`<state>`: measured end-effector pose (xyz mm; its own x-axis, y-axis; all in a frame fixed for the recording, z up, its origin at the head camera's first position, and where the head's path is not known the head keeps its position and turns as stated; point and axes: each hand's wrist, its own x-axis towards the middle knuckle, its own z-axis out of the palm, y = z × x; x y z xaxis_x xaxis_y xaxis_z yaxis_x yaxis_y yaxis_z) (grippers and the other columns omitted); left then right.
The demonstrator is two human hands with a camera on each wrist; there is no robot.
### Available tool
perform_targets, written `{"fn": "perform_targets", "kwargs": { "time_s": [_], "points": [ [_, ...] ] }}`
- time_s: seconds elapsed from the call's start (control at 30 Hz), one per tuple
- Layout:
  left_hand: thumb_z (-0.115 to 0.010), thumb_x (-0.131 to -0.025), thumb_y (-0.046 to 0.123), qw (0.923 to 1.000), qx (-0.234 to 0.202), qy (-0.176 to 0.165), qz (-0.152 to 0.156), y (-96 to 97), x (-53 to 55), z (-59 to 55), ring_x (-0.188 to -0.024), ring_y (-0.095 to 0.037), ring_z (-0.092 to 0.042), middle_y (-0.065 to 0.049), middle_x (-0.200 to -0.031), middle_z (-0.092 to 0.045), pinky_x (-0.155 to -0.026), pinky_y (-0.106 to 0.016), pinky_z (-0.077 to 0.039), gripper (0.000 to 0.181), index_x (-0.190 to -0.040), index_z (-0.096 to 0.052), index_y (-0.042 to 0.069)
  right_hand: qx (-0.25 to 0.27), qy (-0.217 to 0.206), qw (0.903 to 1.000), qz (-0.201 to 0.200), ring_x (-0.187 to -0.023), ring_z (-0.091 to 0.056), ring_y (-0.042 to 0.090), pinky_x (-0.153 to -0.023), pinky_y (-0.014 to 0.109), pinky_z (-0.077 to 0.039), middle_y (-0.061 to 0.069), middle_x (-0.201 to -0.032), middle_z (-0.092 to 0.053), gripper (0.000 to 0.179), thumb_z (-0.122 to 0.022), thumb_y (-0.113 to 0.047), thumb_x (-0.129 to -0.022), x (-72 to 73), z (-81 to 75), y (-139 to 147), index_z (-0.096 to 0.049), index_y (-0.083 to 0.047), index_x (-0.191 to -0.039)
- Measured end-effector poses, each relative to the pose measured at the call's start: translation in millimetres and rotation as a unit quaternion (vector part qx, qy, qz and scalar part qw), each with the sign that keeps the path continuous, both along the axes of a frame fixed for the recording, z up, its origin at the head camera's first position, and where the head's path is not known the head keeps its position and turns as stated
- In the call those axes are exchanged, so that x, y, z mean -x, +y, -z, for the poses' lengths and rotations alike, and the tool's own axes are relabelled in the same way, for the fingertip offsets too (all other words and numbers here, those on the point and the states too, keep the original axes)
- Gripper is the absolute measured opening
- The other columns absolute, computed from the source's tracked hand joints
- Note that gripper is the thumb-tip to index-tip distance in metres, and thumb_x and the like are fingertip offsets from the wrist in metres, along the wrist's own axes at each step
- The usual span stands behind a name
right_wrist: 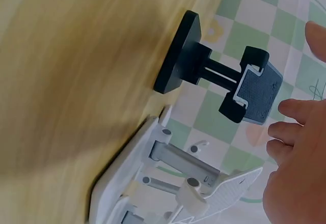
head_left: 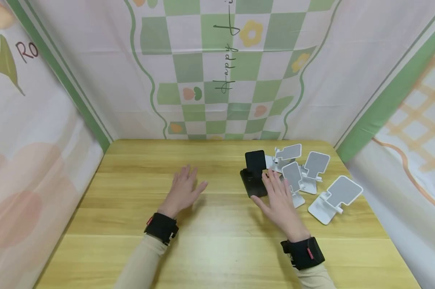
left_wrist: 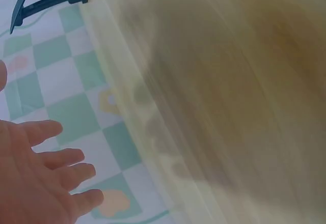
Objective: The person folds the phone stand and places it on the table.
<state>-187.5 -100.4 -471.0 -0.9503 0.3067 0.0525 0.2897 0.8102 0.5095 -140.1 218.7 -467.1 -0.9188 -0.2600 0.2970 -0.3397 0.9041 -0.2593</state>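
My right hand [head_left: 279, 202] hovers with spread fingers beside a black phone stand [head_left: 255, 164] and in front of a white phone stand [head_left: 292, 176]. In the right wrist view the black stand [right_wrist: 260, 94] stands upright on its base, its top plate close to my fingertips; nothing is in the hand [right_wrist: 300, 147]. Over the left half of the table, my left hand [head_left: 182, 190] has its fingers relaxed and thumb apart, holding nothing. The left wrist view shows that palm [left_wrist: 41, 178] with a dark stand [left_wrist: 48, 7] far off at the upper corner.
More white stands with grey pads stand at the right: one at the back [head_left: 288, 152], one behind the hand [head_left: 316, 163], and one nearer the right edge [head_left: 334, 198]. The wooden table [head_left: 217, 241] meets a patterned cloth [head_left: 217, 112] at its back and cloth walls on both sides.
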Motion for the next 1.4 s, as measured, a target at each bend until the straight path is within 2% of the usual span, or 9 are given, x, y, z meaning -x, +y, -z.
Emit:
{"fn": "perform_targets", "kwargs": {
  "time_s": [0.17,0.37,0.47,0.63,0.8,0.9,1.1,1.27,1.4],
  "points": [
    [-0.03,-0.095,0.062,0.9996,-0.023,0.011,0.015,15.2,9.8,3.8,-0.14,-0.034,-0.013,-0.024,-0.153,-0.019,-0.115,-0.052,-0.009,0.081,-0.149,-0.027,0.003,0.011,0.017,0.9997,-0.014,-0.143,0.001,0.029,-0.114,0.056,-0.008,0.017,-0.158,-0.005,0.081,-0.054,-0.051,-0.09,-2.4,2.8,-3.2,-0.026,-0.002,-0.149],
    [-0.032,-0.096,0.058,0.9973,-0.064,0.028,0.022,36.3,20.5,4.2,-0.137,-0.032,-0.024,-0.023,-0.15,-0.029,-0.113,-0.051,-0.02,0.076,-0.147,-0.031,0.001,0.026,0.062,0.9954,-0.068,-0.14,-0.012,0.037,-0.106,0.063,-0.024,0.022,-0.154,-0.018,0.078,-0.065,-0.039,-0.085,-2.3,7.0,-9.6,-0.033,-0.003,-0.146],
    [-0.033,-0.097,0.057,0.9958,-0.083,0.032,0.021,45.7,25.5,1.8,-0.135,-0.031,-0.028,-0.02,-0.149,-0.032,-0.112,-0.05,-0.024,0.074,-0.146,-0.033,0.002,0.022,0.06,0.9941,-0.088,-0.139,-0.014,0.038,-0.106,0.062,-0.025,0.022,-0.155,-0.018,0.079,-0.065,-0.039,-0.085,-2.7,9.3,-12.1,-0.032,-0.003,-0.147],
    [-0.033,-0.096,0.058,0.9931,-0.116,0.007,0.019,59.0,33.4,-2.1,-0.135,-0.027,-0.03,-0.014,-0.15,-0.033,-0.111,-0.047,-0.027,0.074,-0.146,-0.033,0.004,0.018,0.064,0.9919,-0.109,-0.137,-0.019,0.04,-0.107,0.06,-0.027,0.023,-0.153,-0.021,0.077,-0.066,-0.038,-0.084,-3.2,14.1,-15.3,-0.035,0.0,-0.145],
    [-0.032,-0.095,0.061,0.9881,-0.153,-0.019,0.009,72.5,41.4,-3.1,-0.133,-0.027,-0.034,-0.014,-0.148,-0.037,-0.109,-0.046,-0.031,0.076,-0.146,-0.034,0.004,0.015,0.059,0.9904,-0.124,-0.138,-0.02,0.038,-0.106,0.059,-0.03,0.019,-0.154,-0.021,0.074,-0.065,-0.037,-0.085,-3.8,18.4,-17.3,-0.038,-0.001,-0.144],
    [-0.036,-0.094,0.061,0.9795,-0.198,-0.04,0.005,81.9,45.5,-2.7,-0.131,-0.028,-0.036,-0.014,-0.147,-0.038,-0.106,-0.048,-0.034,0.076,-0.146,-0.035,0.006,0.018,0.055,0.9894,-0.133,-0.137,-0.022,0.037,-0.106,0.058,-0.031,0.017,-0.155,-0.022,0.072,-0.066,-0.036,-0.085,-4.7,19.7,-17.8,-0.04,0.0,-0.142],
    [-0.045,-0.09,0.062,0.9546,-0.292,-0.061,0.001,101.3,53.3,-0.6,-0.129,-0.023,-0.04,-0.012,-0.145,-0.041,-0.105,-0.041,-0.038,0.077,-0.145,-0.037,0.008,0.005,0.024,0.9888,-0.147,-0.136,-0.026,0.035,-0.106,0.056,-0.032,0.02,-0.15,-0.03,0.069,-0.063,-0.038,-0.087,-6.8,21.7,-18.6,-0.042,-0.001,-0.141],
    [-0.05,-0.088,0.059,0.9346,-0.345,-0.087,0.005,112.8,56.3,-4.1,-0.128,-0.02,-0.042,-0.009,-0.144,-0.044,-0.106,-0.035,-0.037,0.075,-0.144,-0.039,0.009,-0.006,0.002,0.9883,-0.153,-0.135,-0.028,0.034,-0.106,0.055,-0.032,0.022,-0.148,-0.034,0.066,-0.061,-0.038,-0.089,-8.9,24.2,-18.4,-0.043,-0.002,-0.141],
    [-0.053,-0.087,0.059,0.9206,-0.372,-0.119,0.013,120.1,59.9,-8.2,-0.128,-0.02,-0.041,-0.006,-0.144,-0.044,-0.104,-0.036,-0.039,0.076,-0.145,-0.037,0.013,-0.001,0.0,0.9879,-0.155,-0.135,-0.029,0.034,-0.106,0.055,-0.032,0.022,-0.147,-0.036,0.063,-0.06,-0.037,-0.089,-8.7,24.0,-17.7,-0.045,-0.002,-0.14]
  ]
}}
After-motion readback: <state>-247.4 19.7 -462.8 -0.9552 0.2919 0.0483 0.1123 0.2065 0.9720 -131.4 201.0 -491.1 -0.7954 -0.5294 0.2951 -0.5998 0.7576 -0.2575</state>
